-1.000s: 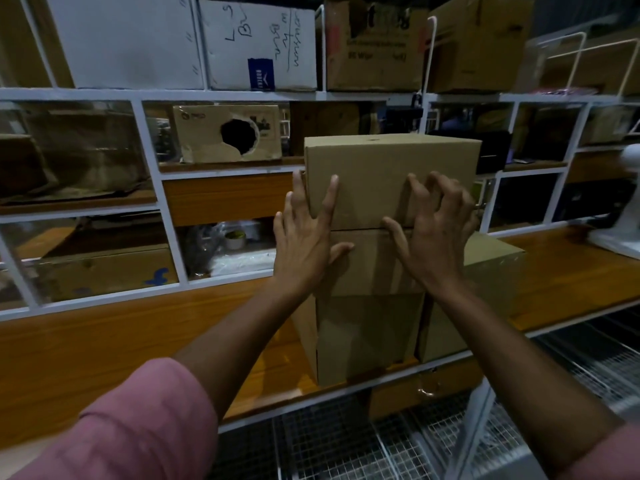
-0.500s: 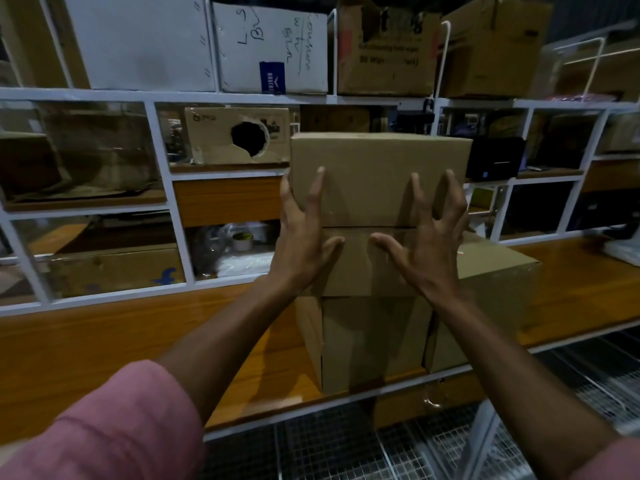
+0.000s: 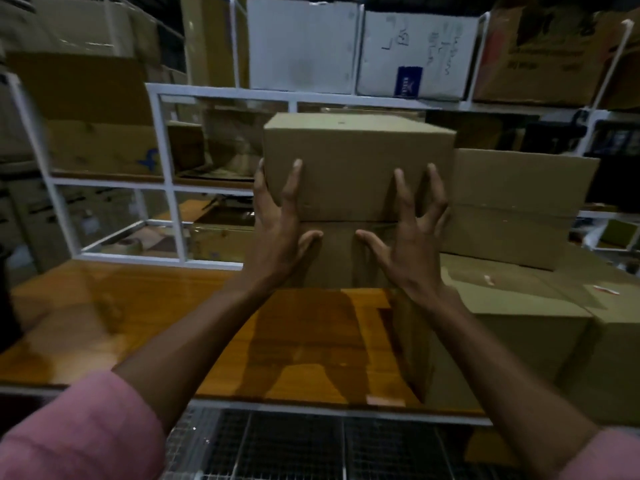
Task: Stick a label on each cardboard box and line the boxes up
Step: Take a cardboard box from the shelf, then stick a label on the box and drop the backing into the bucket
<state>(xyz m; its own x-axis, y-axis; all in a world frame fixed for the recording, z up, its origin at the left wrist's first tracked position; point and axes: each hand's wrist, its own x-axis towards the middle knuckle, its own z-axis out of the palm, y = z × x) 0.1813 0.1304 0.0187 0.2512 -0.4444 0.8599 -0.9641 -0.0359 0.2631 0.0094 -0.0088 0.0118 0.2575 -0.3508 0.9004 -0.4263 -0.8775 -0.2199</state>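
Wooden shelf [image 3: 173,323]; box [image 3: 356,168] between left hand [image 3: 280,223], right hand [image 3: 408,237].

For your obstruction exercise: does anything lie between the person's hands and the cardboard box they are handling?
Nothing visible does. The left hand and right hand are already against the near face of the cardboard box, fingers spread on it, thumbs at its lower edge.

Left shelving [image 3: 86,150] blurred; handwriting on white box [image 3: 415,53] perhaps illegible.
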